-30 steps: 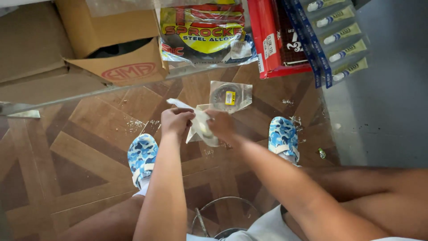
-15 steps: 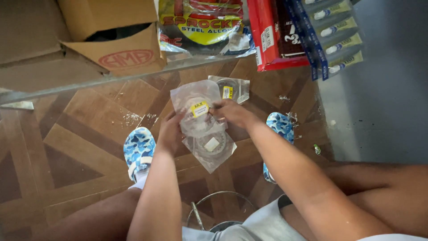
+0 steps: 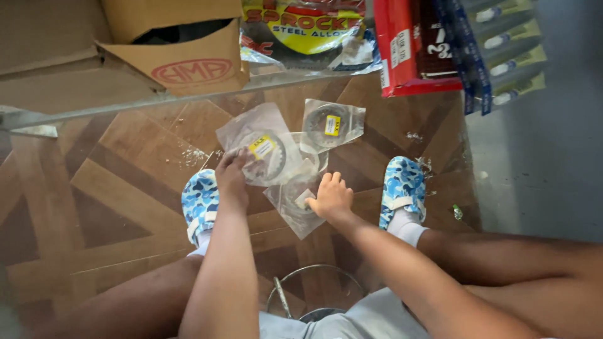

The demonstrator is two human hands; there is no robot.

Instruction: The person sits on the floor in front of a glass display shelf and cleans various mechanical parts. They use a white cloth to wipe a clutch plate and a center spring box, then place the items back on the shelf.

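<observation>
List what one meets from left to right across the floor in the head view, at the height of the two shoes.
Left shoe → left hand → right hand → right shoe → grey floor.

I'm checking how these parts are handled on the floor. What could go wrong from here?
The clear bags overlap loosely; under the left hand and right hand one might slide or get creased. The shoes sit close, so a bag could get stepped on. Floor crumbs may cling to them.
</observation>
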